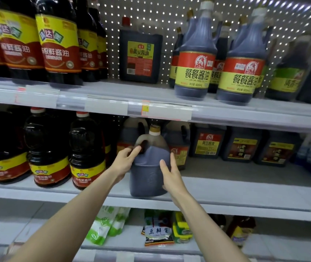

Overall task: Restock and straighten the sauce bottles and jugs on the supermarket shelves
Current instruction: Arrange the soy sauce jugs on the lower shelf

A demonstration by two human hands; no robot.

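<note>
Dark sauce fills the jug (149, 173), which stands upright at the front edge of the middle shelf (245, 188), about midway along it. Its pale cap (154, 129) sits just under the price strip (162, 111) of the top shelf (113, 89). The left hand (125, 162) curls its fingers (135, 150) round the jug's handle at the upper left shoulder. The right hand (169, 175) lies flat against the jug's right side, fingers straight and close together, pressing rather than gripping.

Just behind the jug stand more handled jugs (178, 142) of a similar kind. Toward the middle shelf's left end, round bottles (87, 148) with yellow-and-red labels stand near its front edge. Toward the right end, set back, is a row of square jugs (208, 143).

On the top shelf a lone flat jug (140, 53) stands at the back against the pegboard (150, 10). Tall bottles (194, 59) stand near the front edge to its right and big bottles (58, 44) to its left. Packets (158, 232) and green pouches (101, 229) lie on the bottom shelf (27, 229).
</note>
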